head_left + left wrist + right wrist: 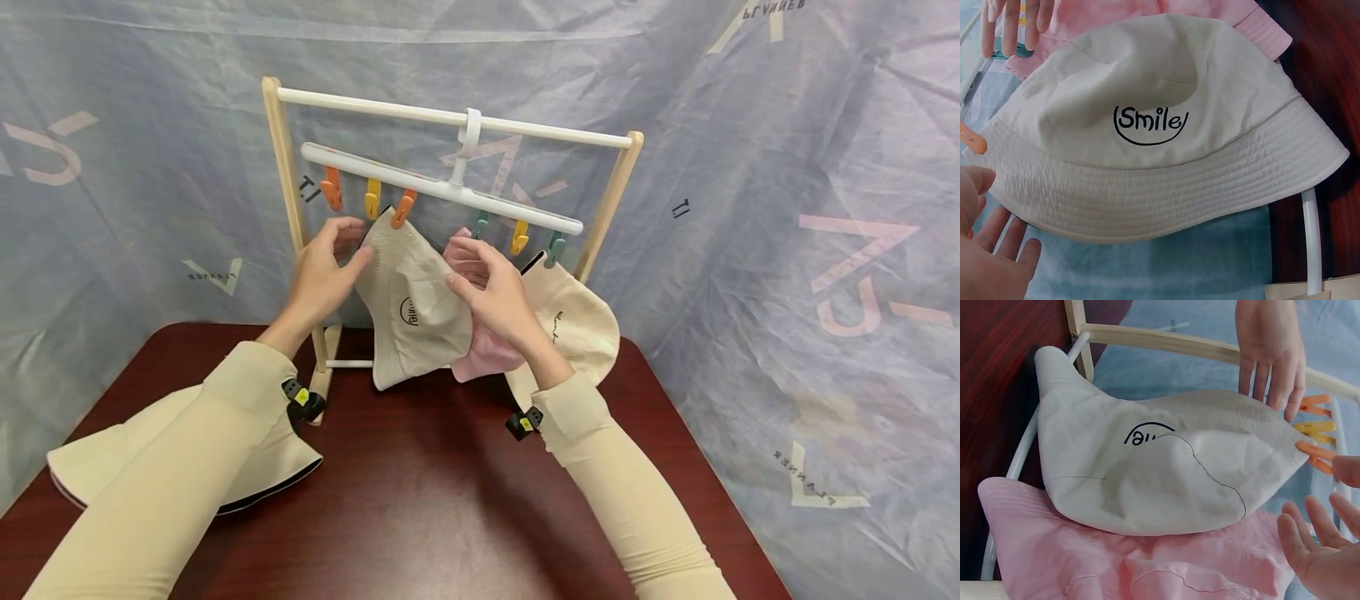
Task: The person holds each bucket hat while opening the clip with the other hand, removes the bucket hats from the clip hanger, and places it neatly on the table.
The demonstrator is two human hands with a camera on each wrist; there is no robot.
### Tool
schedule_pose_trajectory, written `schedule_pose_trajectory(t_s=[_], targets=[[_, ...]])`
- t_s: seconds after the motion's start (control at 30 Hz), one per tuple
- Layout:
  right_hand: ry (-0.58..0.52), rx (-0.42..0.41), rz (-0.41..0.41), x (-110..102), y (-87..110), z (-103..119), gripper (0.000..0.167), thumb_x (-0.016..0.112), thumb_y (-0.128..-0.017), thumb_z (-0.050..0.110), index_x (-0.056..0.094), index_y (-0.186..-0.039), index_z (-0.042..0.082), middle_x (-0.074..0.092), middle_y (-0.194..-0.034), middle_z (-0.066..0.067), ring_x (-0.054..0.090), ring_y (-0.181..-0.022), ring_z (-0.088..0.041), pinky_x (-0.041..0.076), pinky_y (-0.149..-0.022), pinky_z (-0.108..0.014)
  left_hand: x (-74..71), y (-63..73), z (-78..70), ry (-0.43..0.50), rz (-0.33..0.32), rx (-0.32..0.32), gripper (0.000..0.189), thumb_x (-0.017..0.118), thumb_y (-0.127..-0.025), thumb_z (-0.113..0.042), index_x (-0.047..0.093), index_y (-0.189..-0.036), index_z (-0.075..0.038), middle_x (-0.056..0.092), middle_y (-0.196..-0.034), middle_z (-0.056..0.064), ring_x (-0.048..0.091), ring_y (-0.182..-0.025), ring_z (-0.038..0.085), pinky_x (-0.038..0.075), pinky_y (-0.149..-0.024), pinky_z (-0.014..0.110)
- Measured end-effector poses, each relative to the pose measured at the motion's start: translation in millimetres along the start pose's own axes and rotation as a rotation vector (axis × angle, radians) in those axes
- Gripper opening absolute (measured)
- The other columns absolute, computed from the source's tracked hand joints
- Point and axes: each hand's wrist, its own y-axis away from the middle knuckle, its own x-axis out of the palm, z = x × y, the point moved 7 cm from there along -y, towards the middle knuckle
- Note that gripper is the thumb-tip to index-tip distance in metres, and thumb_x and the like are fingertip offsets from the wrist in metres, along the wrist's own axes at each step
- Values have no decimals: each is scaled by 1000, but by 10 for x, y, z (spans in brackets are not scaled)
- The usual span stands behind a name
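An off-white bucket hat [1147,94] with "Smile" lettering hangs from an orange clip [403,208] by its brim. Beside that brim, my left hand [322,267] has its fingers spread loosely and grips nothing; whether it touches the fabric I cannot tell. On the hat's other side is my right hand [491,287], its fingers relaxed and slightly bent, with nothing held in the right wrist view. Behind the right hand hangs a pink hat [1104,556], partly covered by the off-white one. Further right, a cream hat [581,312] hangs from a green clip [555,250].
A white clip hanger [442,190] hangs tilted, lower on the right, from a wooden-sided rack [277,158]. An orange clip [331,188] and a yellow clip [372,198] at its left hold nothing. Another cream hat [262,467] lies on the dark red table [420,517], partly under my left sleeve.
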Motion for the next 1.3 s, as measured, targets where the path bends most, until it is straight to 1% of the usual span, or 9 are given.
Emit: schedule_pose_trajectory(t_s=[0.13, 0.3, 0.4, 0.53, 0.6, 0.77, 0.93, 1.13, 1.3], targets=[[2, 6, 8, -6, -14, 13, 48, 72, -102, 9, 60, -148, 9, 67, -136, -21, 67, -125, -34, 54, -108, -39, 26, -15, 8, 14, -27, 12, 39, 65, -107, -19, 59, -143, -7, 66, -136, 15, 64, -124, 29, 50, -107, 46], [5, 9, 9, -20, -37, 18, 48, 71, -102, 8, 60, -148, 9, 68, -136, -20, 68, -124, -34, 55, -107, -39, 55, -16, 19, 21, -58, 4, 34, 63, -107, -18, 62, -140, -8, 69, -130, 13, 66, -112, 24, 51, -94, 28], [11, 8, 12, -26, -51, 16, 48, 71, -102, 8, 59, -148, 8, 68, -135, -20, 68, -124, -34, 54, -107, -38, 62, -14, 29, 28, -76, -11, 32, 63, -107, -18, 64, -138, -9, 70, -128, 12, 65, -109, 21, 50, -91, 23], [6, 19, 14, -30, -67, 20, 48, 71, -102, 10, 59, -149, 10, 68, -135, -19, 68, -124, -31, 54, -107, -35, 65, -11, 40, 36, -94, -24, 30, 64, -107, -16, 65, -136, -9, 72, -126, 11, 66, -108, 19, 51, -93, 26], [-5, 22, 15, -26, -85, 27, 48, 70, -102, 9, 58, -149, 10, 68, -135, -20, 68, -124, -31, 54, -107, -34, 68, -12, 39, 38, -99, -21, 29, 65, -107, -15, 66, -135, -9, 72, -125, 11, 66, -108, 20, 52, -94, 27], [-38, 35, 19, 10, -155, 43, 49, 70, -102, 7, 58, -150, 11, 66, -137, -23, 67, -126, -33, 54, -106, -34, 85, -2, 36, 28, -99, -13, 29, 66, -107, -15, 66, -135, -8, 73, -124, 12, 67, -107, 22, 51, -92, 25], [-92, 76, 4, 75, -244, 71, 50, 70, -103, 11, 57, -151, 14, 65, -141, -20, 67, -126, -29, 55, -104, -36, 95, 12, 48, 25, -97, -18, 29, 67, -107, -16, 66, -135, -9, 73, -123, 11, 68, -106, 21, 51, -90, 24], [-164, 140, -46, 158, -383, 69, 51, 70, -104, 15, 56, -152, 9, 64, -144, -18, 68, -125, -26, 55, -102, -37, 107, 17, 49, 37, -88, -21, 29, 66, -107, -17, 66, -135, -10, 73, -124, 11, 66, -104, 19, 50, -89, 23], [-196, 172, -67, 213, -485, 56, 51, 68, -105, 17, 54, -153, 5, 63, -146, -18, 65, -129, -26, 53, -108, -38, 114, 29, 51, 43, -73, -34, 30, 66, -107, -18, 65, -136, -11, 72, -123, 11, 64, -103, 17, 50, -90, 26]])
